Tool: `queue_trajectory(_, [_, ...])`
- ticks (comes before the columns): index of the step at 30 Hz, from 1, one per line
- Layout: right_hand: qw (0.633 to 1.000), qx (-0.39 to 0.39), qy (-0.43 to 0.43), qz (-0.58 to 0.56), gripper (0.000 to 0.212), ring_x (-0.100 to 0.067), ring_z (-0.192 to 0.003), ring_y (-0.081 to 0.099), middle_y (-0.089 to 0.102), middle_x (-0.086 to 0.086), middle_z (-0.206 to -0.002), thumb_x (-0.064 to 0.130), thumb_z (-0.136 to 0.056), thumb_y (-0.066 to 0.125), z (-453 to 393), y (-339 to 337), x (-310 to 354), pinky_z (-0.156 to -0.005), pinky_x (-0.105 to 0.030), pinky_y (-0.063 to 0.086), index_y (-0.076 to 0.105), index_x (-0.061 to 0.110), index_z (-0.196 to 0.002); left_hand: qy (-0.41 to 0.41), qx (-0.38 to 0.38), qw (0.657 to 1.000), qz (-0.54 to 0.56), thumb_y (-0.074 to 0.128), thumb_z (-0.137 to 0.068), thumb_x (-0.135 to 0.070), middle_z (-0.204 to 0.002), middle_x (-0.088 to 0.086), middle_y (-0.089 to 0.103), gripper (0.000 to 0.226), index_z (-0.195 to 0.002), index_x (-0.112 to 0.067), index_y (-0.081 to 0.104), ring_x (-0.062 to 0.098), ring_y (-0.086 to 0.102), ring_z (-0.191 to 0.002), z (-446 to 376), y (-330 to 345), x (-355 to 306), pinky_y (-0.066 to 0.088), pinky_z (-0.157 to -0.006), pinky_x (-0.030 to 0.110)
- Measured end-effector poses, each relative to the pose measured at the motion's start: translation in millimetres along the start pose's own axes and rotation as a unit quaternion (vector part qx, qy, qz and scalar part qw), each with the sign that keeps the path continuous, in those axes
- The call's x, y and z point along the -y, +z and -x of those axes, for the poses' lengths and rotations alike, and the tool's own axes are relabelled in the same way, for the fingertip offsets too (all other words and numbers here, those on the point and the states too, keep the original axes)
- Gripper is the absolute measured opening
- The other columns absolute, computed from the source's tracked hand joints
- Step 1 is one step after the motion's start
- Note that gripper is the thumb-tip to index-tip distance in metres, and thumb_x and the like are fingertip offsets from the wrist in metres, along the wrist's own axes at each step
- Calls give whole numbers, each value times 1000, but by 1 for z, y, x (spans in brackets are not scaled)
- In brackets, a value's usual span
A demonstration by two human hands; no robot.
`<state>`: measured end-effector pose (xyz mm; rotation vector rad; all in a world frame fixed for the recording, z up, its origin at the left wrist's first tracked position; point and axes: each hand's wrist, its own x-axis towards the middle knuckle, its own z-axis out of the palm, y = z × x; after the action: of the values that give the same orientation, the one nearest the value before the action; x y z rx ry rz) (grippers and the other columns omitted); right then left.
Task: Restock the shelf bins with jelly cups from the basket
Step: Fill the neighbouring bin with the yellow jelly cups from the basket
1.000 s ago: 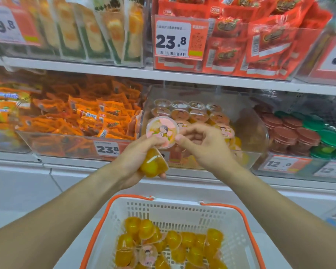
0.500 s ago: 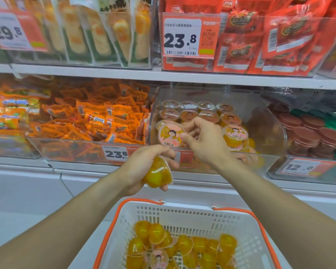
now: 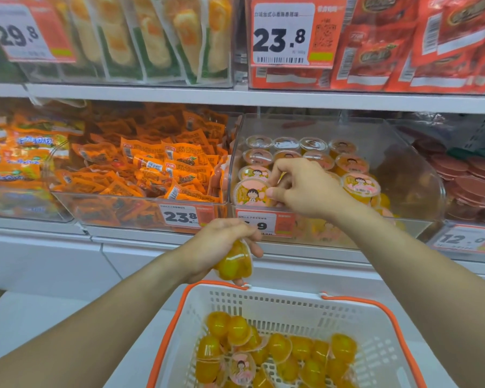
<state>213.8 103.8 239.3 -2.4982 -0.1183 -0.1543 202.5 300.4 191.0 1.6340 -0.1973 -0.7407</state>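
Restocking is partly done: a round pink-lidded yellow jelly cup (image 3: pixel 252 193) is pinched by the right hand (image 3: pixel 303 186) inside the clear plastic bin (image 3: pixel 403 152); a second cup (image 3: pixel 233 264) is gripped by the left hand (image 3: pixel 221 245); many remain below in the white orange-rimmed basket (image 3: pixel 375 345).

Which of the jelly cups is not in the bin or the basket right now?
The jelly cup gripped in the left hand, hanging just above the basket rim. The others sit lid-up in the clear bin or lie in the basket.
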Motion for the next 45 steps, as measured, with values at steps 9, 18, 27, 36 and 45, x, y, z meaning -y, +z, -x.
queue_trajectory(9, [1000, 1, 3, 13, 8, 9, -64, 61, 72, 8, -66, 24, -93, 68, 1, 3, 0, -60, -20, 42, 61, 25, -88, 13, 2, 1000, 2, 52, -101, -22, -101, 25, 71, 29, -109, 2, 65, 34, 61, -62, -1, -3, -1, 57, -52, 40])
queue_trajectory(18, [1000, -13, 13, 20, 25, -7, -76, 65, 72, 5, -71, 44, -98, 55, 2, 4, -4, -65, -26, 43, 64, 21, -95, 49, -29, 997, 52, 48, -101, -24, -100, 27, 70, 36, -99, 7, 66, 37, 61, -68, 2, 5, -2, 56, -51, 39])
queue_trajectory(27, [984, -144, -28, -105, 32, -17, -55, 61, 66, -4, -62, 35, -102, 50, 38, -4, 4, -54, -32, 46, 60, 15, -78, 240, -158, 945, 158, 47, -73, -20, -83, 27, 61, 27, -65, -1, 64, 34, 64, -71, 2, 35, -3, 52, -65, 42])
queue_trajectory(36, [856, 172, 149, -463, 31, -20, -56, 65, 67, -14, -67, 10, -75, 73, 73, 0, 3, -52, -26, 55, 55, 2, -98, 447, -200, 868, -84, 49, -66, -26, -106, 10, 50, 39, -100, -7, 52, 24, 51, -105, 1, 45, 5, 43, -89, 37])
queue_trajectory(45, [969, -186, 65, -149, 18, -21, -61, 71, 70, -3, -62, 16, -89, 73, 53, -32, -37, -56, -47, 60, 58, 26, -85, 330, -320, 728, -508, 55, -72, -30, -152, 5, 34, 63, -133, -19, 49, 25, 25, -142, -2, 42, 2, 19, -109, 42])
